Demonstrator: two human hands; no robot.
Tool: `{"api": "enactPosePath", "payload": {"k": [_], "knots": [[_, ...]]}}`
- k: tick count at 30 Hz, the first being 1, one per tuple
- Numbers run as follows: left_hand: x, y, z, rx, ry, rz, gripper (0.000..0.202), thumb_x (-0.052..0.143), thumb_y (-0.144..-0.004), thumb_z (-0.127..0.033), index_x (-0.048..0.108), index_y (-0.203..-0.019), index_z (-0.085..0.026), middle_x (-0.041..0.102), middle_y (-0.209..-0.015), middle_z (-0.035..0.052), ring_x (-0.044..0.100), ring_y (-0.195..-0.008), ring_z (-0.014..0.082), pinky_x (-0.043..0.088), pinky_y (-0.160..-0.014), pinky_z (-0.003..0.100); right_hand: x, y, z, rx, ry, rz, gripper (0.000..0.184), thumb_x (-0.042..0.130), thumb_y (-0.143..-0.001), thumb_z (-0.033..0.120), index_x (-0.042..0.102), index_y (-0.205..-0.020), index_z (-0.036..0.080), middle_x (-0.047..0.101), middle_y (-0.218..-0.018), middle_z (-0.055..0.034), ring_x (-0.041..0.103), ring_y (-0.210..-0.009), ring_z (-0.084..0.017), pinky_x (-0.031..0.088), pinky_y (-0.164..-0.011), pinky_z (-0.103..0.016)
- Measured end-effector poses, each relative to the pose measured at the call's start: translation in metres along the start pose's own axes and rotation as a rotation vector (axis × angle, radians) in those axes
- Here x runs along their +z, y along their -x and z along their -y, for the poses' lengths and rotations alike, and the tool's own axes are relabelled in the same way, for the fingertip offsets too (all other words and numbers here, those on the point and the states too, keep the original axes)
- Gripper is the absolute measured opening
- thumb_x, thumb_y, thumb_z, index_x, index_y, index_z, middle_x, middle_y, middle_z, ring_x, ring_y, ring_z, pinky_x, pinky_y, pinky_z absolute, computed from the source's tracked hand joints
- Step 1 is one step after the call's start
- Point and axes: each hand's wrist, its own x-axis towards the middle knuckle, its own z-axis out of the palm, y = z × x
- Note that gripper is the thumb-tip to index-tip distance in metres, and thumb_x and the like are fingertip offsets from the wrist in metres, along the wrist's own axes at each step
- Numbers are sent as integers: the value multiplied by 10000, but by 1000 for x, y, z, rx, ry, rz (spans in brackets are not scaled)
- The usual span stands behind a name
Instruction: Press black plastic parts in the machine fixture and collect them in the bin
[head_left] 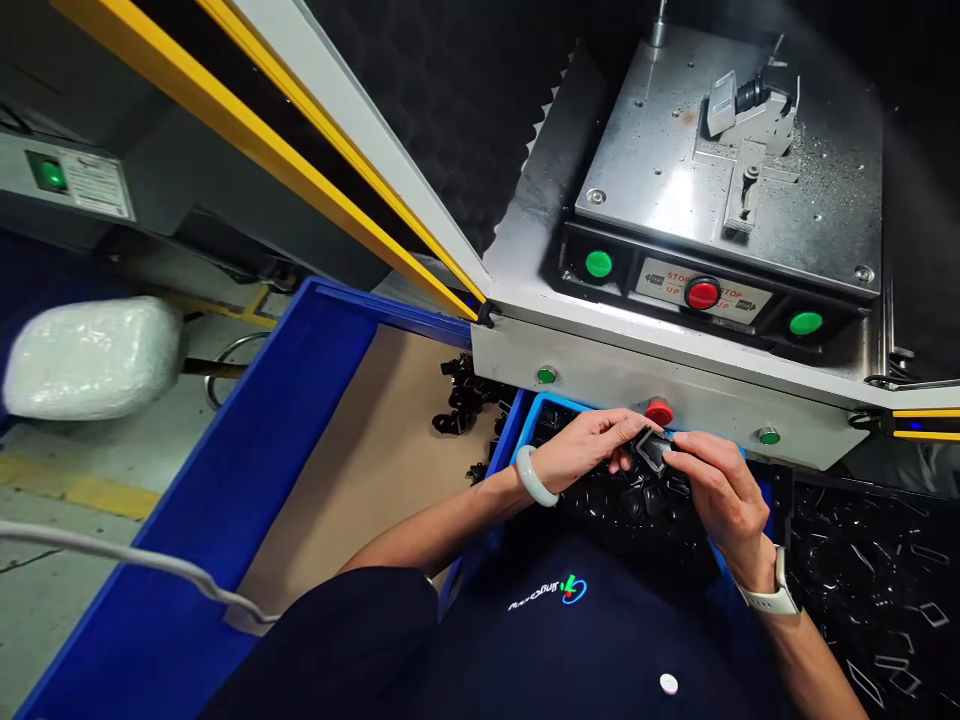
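My left hand [581, 447], with a pale bangle at its wrist, pinches a small black plastic part with a light rectangular rim [652, 452]. My right hand [726, 490], wearing a white-strapped watch, has its fingers closed at the other side of the same part. A bit of blue shows by the right fingertips; what it belongs to I cannot make out. Both hands are above a bright blue bin [534, 415] that holds many glossy black parts [600, 510].
Ahead stands a machine with a metal plate [652, 150], a clamped fixture [750, 125], green buttons and a red stop button [703, 293]. Yellow-edged posts [337, 220] flank the opening. At left is a blue-walled container [225, 500] with cardboard; more black parts [870, 590] lie right.
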Motion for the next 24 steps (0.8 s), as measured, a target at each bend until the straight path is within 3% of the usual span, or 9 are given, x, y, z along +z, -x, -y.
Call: {"api": "enactPosePath", "payload": {"k": [5, 8, 11, 14, 16, 19, 21, 24], "knots": [[2, -9, -6, -53, 22, 61, 521, 787, -897, -628, 781, -1104, -150, 682, -881, 39, 579, -685, 103, 437, -611, 236, -2, 2, -10, -33, -38, 68, 653, 595, -963, -42, 588, -1535, 272, 750, -1305, -94, 689, -1265, -242, 634, -1014, -449], [-2, -15, -19, -58, -38, 59, 413, 861, -849, -503, 766, -1029, -144, 683, -839, 21, 610, -668, 103, 456, -602, 228, -18, -23, -14, -57, -58, 162, 532, 586, -980, -18, 652, -1430, 258, 756, -1288, -76, 691, -1223, -222, 632, -993, -419], [-10, -27, -53, 47, -66, 23, 366, 868, -840, -438, 742, -994, -130, 699, -811, 25, 626, -641, 103, 483, -593, 225, -41, -83, -25, -19, -33, 160, 343, 588, -1020, 53, 708, -1260, 267, 766, -1231, -35, 705, -1171, -185, 604, -1031, -389], [-18, -50, -104, 324, -132, -107, 311, 868, -861, -360, 713, -993, -126, 711, -845, 34, 648, -646, 97, 528, -613, 231, -55, -173, -49, 204, 214, -67, 206, 571, -1076, 204, 713, -1224, 224, 749, -1243, -58, 684, -1182, -166, 563, -1066, -364], [-22, -74, -139, 522, -193, -248, 282, 872, -878, -313, 686, -979, -126, 704, -856, 29, 651, -636, 88, 534, -609, 225, -54, -239, -73, 389, 410, -141, 330, 585, -1083, 354, 674, -1315, 136, 698, -1338, -118, 623, -1265, -179, 505, -1119, -395], [-26, -118, -187, 687, -267, -467, 206, 831, -934, -232, 653, -961, -130, 694, -863, 15, 631, -617, 68, 532, -613, 222, -42, -322, -111, 593, 476, -124, 806, 608, -1004, 568, 499, -1385, -134, 537, -1462, -300, 494, -1426, -302, 398, -1146, -557], [-29, -147, -214, 725, -285, -574, 146, 780, -980, -198, 648, -945, -146, 695, -873, 7, 620, -659, 66, 546, -655, 229, -38, -351, -128, 661, 457, -78, 922, 588, -979, 607, 435, -1335, -230, 499, -1451, -361, 485, -1422, -309, 387, -1126, -556], [-36, -189, -249, 729, -323, -652, 136, 757, -1001, -214, 673, -897, -188, 716, -914, 9, 632, -834, 103, 572, -779, 272, -52, -342, -126, 528, 446, -58, 733, 661, -996, 521, 549, -1369, -100, 626, -1369, -235, 571, -1281, -198, 424, -1126, -428]]}}
